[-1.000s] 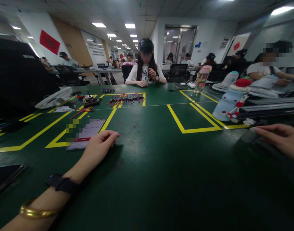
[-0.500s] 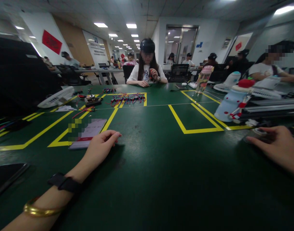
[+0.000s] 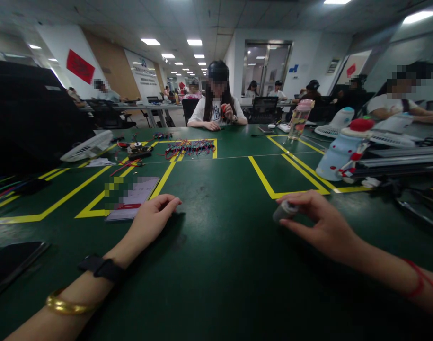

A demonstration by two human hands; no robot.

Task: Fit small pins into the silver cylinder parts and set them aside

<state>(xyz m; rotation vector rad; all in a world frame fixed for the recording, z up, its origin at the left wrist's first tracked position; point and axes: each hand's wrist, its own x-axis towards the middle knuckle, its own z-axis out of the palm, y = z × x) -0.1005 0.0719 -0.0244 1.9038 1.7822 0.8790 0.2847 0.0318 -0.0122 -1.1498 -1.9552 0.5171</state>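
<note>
Between the thumb and fingers of my right hand (image 3: pixel 319 220) is a small grey cylinder (image 3: pixel 284 211) with a paler round end, held tilted just above the green table (image 3: pixel 216 255). What kind of thing it is I cannot make out. My left hand (image 3: pixel 157 213) rests on the table with its fingers loosely curled and the thumb against the forefinger; nothing shows in it. Beside that hand lies a phone (image 3: pixel 145 189) with a lit pale screen, partly hidden by the hand.
Bundled wires (image 3: pixel 191 148) and small parts lie farther back. To the right stand a blue bottle (image 3: pixel 335 156), a clear bottle (image 3: pixel 300 121) and metal bars (image 3: pixel 408 161). A white fan (image 3: pixel 88 146) and a dark flat object (image 3: pixel 13 263) are leftward. A person (image 3: pixel 218 102) sits opposite.
My right hand has come inward from the far right side, bringing the grey cylinder toward the middle. My left hand has stayed nearly still; the view has shifted slightly.
</note>
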